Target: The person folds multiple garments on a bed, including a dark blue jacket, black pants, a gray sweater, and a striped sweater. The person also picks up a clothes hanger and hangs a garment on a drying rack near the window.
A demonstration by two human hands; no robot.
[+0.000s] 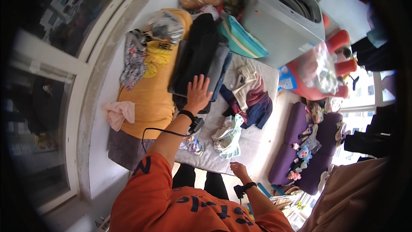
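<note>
My left hand (198,94) lies flat with its fingers spread on the near end of a stack of folded trousers. The top pair (199,45) is black, with grey (217,67) and blue denim showing along its right side. My right hand (238,168) hangs near the front edge of the grey padded seat (206,158), fingers curled, holding nothing that I can see. Between the hands lies a pale green and white cloth bundle (230,137). Farther up, a cream knitted garment (246,83) rests against a crumpled maroon and navy garment (262,108).
Left of the trousers is an orange cushion (145,103) bearing a yellow garment (157,58), a patterned cloth (133,59) and a pink cloth (120,114). A washing machine (276,29) stands behind. Purple seating (289,145) holding small items is at right.
</note>
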